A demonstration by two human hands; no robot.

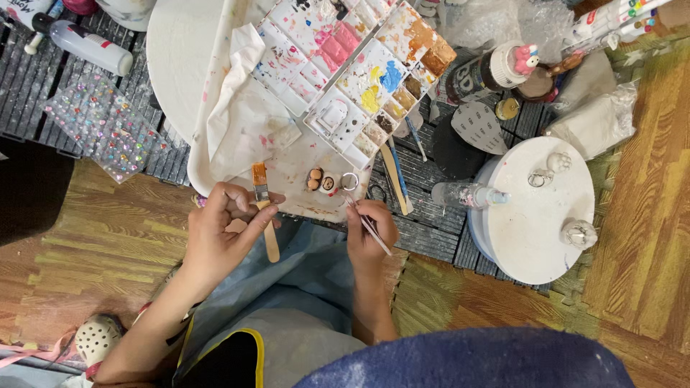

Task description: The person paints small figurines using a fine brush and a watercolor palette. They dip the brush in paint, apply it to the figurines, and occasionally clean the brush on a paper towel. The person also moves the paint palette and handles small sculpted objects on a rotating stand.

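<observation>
The fingers (pixel 269 208) of the left hand (pixel 219 237) are pinched closed around the wooden handle of a flat paintbrush (pixel 263 208), thumb on one side, forefinger curled over the other, just below the orange-stained bristles; the handle's bare end hangs toward the lap. The right hand (pixel 370 230) has its fingers closed narrow on a thin pink-handled brush (pixel 370 224), gripped like a pen close to the tip.

Both tools look light and stiff, with slim shafts that could roll or slip, so a hold near the ferrule seems the steadiest.

Just beyond the fingertips, on the near edge of a paint-smeared white board (pixel 302 183), sit small painted clay figures (pixel 320 179) and a metal ring (pixel 349 181). The figures appear tiny and probably fragile, best taken lightly by their sides.

Farther off lies a stained paint palette (pixel 352 65), with a crumpled white cloth (pixel 244 115) to its left and a round white disc (pixel 532 208) on the right.
</observation>
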